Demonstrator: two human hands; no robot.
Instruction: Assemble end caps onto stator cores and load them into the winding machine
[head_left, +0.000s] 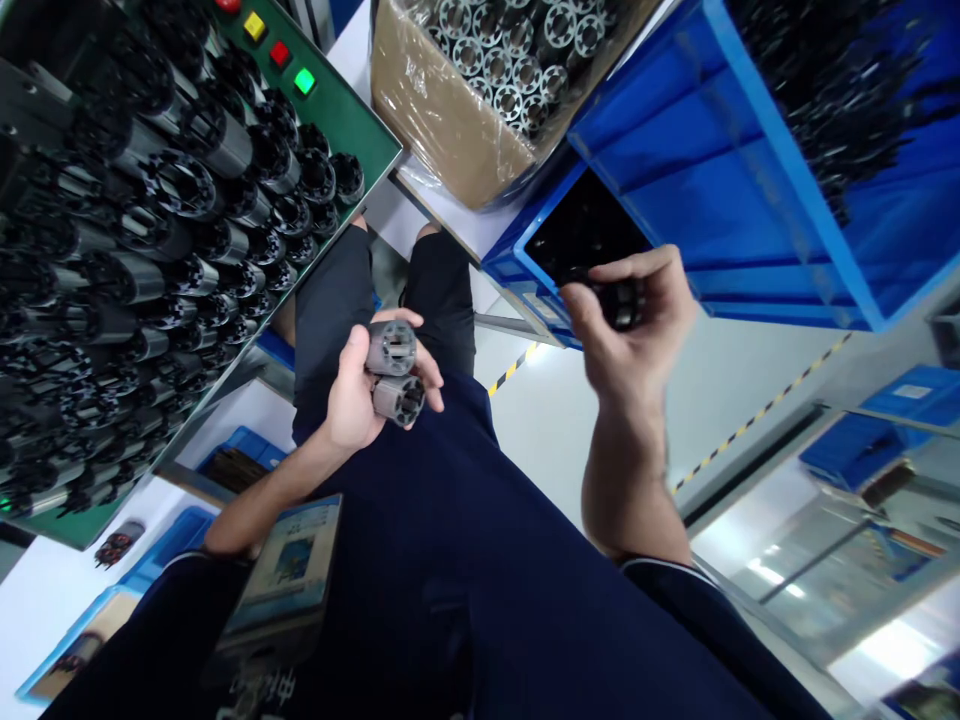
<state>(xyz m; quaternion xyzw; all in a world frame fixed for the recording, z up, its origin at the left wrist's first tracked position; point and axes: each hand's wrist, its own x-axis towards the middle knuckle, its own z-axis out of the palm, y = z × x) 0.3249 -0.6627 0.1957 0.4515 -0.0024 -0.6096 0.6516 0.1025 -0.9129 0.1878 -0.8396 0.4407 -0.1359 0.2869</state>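
Observation:
My left hand [351,392] is above my lap with its fingers curled round two stator cores. The upper stator core [391,347] is a short grey metal cylinder with its slotted end turned to the right. Just below it lies the second stator core [399,399], its hollow middle dark. To the right, my right hand [645,320] is closed on black plastic end pieces [621,302]; how many it holds is partly hidden by the fingers. This hand is at the near rim of a small blue bin [529,262] with a dark inside.
Many stator cores with black ends [180,185] stand on a green machine table [379,150] at left, beside lit buttons [304,81]. A plastic-lined cardboard box [442,130] holds bare cores. A large blue crate [697,170] with black parts rises at right. Blue trays [244,450] lie lower left.

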